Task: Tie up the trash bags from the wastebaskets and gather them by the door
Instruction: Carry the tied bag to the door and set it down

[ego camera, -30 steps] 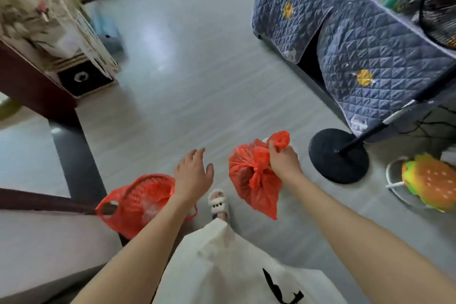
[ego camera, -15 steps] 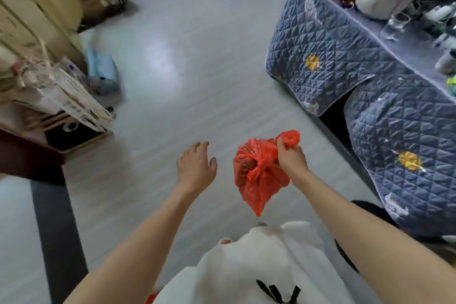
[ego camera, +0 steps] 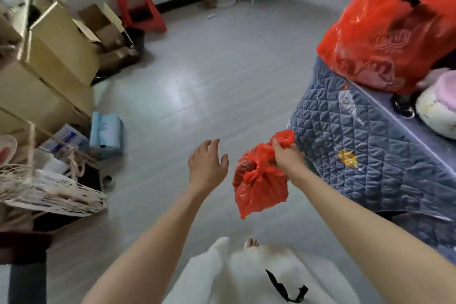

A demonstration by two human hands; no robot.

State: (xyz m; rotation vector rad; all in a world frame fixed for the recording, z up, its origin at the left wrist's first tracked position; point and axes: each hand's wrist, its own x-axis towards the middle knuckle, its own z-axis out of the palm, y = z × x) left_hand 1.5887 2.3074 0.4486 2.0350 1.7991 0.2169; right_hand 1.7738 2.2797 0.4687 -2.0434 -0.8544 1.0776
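A small red trash bag (ego camera: 259, 185), knotted at the top, hangs in the air in front of me. My right hand (ego camera: 287, 155) is shut on its twisted handle loops above the knot. My left hand (ego camera: 207, 165) hovers a short way left of the bag, fingers spread and holding nothing. The bag hangs just beside the corner of the quilted table. No wastebasket shows in this view.
A table under a blue quilted cover (ego camera: 370, 155) stands at the right, with a large red plastic bag (ego camera: 385, 37) on top. Cardboard boxes (ego camera: 56, 57) and clutter line the left side. A red stool (ego camera: 135, 5) stands by the far wall. Grey floor (ego camera: 197, 69) stretches ahead.
The view has swung up and forward: the red wastebasket and fan base left the frame. My right hand keeps the knotted bag; my left hand stays open beside it.
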